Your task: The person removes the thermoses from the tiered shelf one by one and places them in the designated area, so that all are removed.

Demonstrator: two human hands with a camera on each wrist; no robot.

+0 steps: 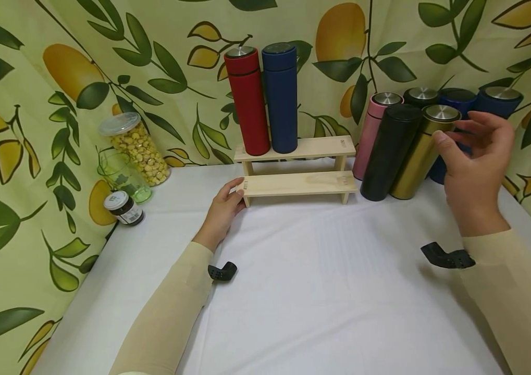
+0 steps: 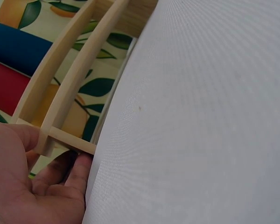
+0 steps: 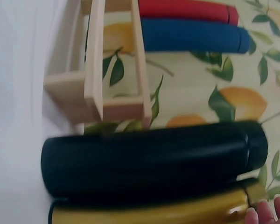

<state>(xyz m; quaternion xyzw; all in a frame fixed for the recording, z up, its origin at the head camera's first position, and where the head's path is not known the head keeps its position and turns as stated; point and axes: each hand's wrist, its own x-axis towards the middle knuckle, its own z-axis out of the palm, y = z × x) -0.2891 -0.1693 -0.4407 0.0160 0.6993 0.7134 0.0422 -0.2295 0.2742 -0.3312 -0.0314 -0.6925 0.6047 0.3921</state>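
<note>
My left hand [image 1: 223, 212] grips the left end of a two-step wooden display stand [image 1: 298, 183]; in the left wrist view its thumb and fingers lie at the corner of the lower step. On the upper step a red thermos flask [image 1: 248, 101] and a blue thermos flask [image 1: 281, 99] stand upright side by side. My right hand [image 1: 481, 161] is raised with spread, bent fingers, the thumb tip close to the top of a gold thermos flask [image 1: 416, 161]. In the right wrist view its fingertips [image 3: 266, 215] show beside the gold cap.
A black flask [image 1: 389, 156] and a pink flask [image 1: 369, 133] stand left of the gold one, with several dark and blue flasks behind. At the left are a tub of yellow snacks [image 1: 140, 151], a green glass [image 1: 126, 177] and a small dark jar [image 1: 126, 211]. Leaf-patterned cloth hangs behind.
</note>
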